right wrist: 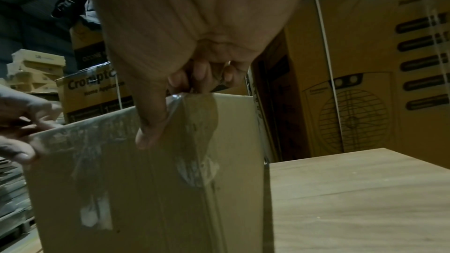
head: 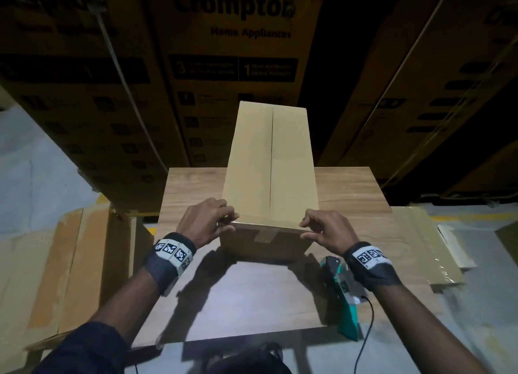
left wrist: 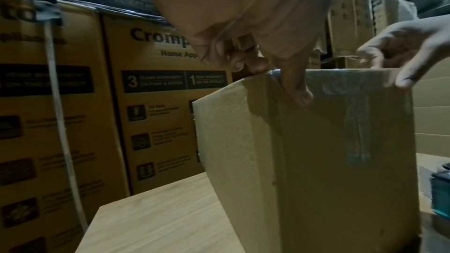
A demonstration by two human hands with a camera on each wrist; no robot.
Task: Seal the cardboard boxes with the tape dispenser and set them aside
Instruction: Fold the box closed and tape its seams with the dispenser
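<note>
A tall plain cardboard box [head: 269,160] stands on the wooden table [head: 252,298], its top flaps closed along a centre seam. Clear tape runs along its near top edge and down the near face [left wrist: 355,122]. My left hand [head: 208,222] pinches the near left top corner, thumb on the near face [left wrist: 295,88], fingers curled over the top. My right hand [head: 322,227] pinches the near right top corner the same way, thumb pressed on the tape [right wrist: 151,126]. The teal tape dispenser [head: 343,292] lies on the table's right edge, partly hidden under my right wrist.
Large printed appliance cartons [head: 235,65] stand stacked close behind the table. Flattened cardboard [head: 67,261] lies left of the table and more flat sheets [head: 431,247] lie on the floor to the right. A black cable [head: 364,334] hangs off the near right.
</note>
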